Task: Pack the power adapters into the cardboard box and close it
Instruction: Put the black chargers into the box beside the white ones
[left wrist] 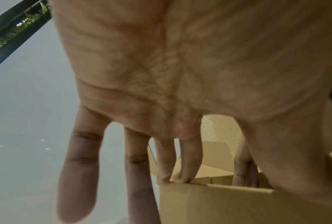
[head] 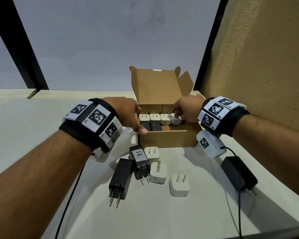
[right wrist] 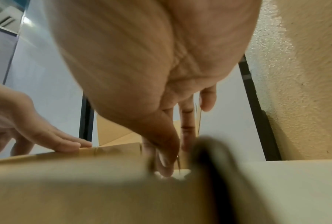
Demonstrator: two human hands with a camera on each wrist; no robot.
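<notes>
An open cardboard box point(head: 167, 138) stands on the table with its lid upright. A row of white adapters point(head: 154, 117) sits along its far wall, and two black ones point(head: 150, 125) lie in front of them. My right hand point(head: 177, 115) reaches in from the right and pinches the rightmost white adapter point(head: 177, 120); its thumb point(right wrist: 167, 166) points down beside the prongs. My left hand point(head: 136, 120) rests on the box's left rim point(left wrist: 209, 197) with straight fingertips point(left wrist: 182, 177) and the thumb at the front left corner.
Loose adapters lie on the white table point(head: 41, 118) in front of the box: a long black one point(head: 121, 176), a black one labelled 12 point(head: 140, 159) and three white ones point(head: 179, 185). A black corded adapter point(head: 238, 173) lies at right. A textured wall point(head: 266, 66) stands close on the right.
</notes>
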